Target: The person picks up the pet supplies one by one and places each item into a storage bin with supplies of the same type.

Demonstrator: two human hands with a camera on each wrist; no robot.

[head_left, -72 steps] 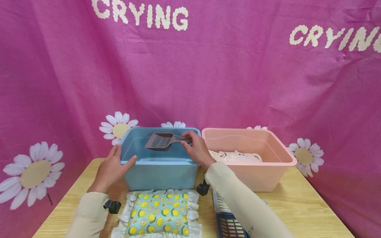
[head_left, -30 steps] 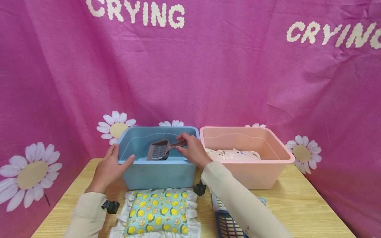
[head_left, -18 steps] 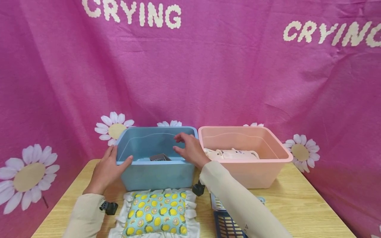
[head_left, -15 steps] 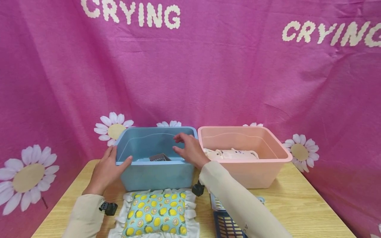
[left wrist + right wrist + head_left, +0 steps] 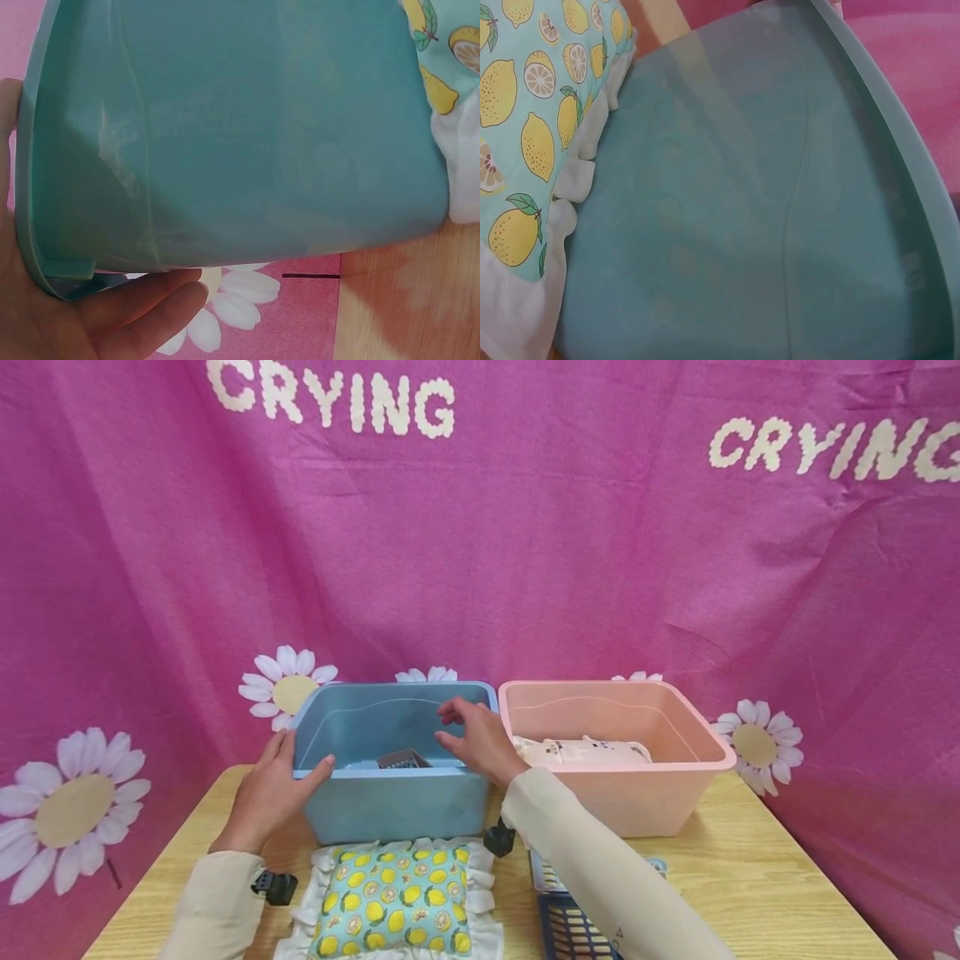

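A: Left hand?

B: Left hand (image 5: 266, 793) holds the near-left corner of the blue bin (image 5: 397, 806). Thumb lies over the front rim; in the left wrist view the fingers (image 5: 150, 311) lie along the outside of the bin.

A: Right hand?

B: Right hand (image 5: 483, 739) hangs over the right part of the same bin, fingers loosely bent, a moderate gap between thumb and forefinger, grasp unfilled.

A: Position of the scoop?

B: The grey-brown slotted scoop (image 5: 403, 759) sits low inside the blue bin, behind the front wall, left of the right hand. Only part of its slotted blade shows; the front wall hides the rest, so I cannot tell how the handle lies.

A: Surroundings?

B: Pink bin (image 5: 622, 797) stands just right of the blue one, with a pale printed cloth item (image 5: 600, 752) inside. Lemon-print cushion (image 5: 393, 897), white frill, lies flat in front of the blue bin; contact between them uncertain from the head view. Light-coloured basket (image 5: 547, 872) and dark blue basket (image 5: 573, 931) are partly covered by the right sleeve (image 5: 600, 868). All on a wooden table (image 5: 780, 885), magenta daisy backdrop (image 5: 570, 560) behind.
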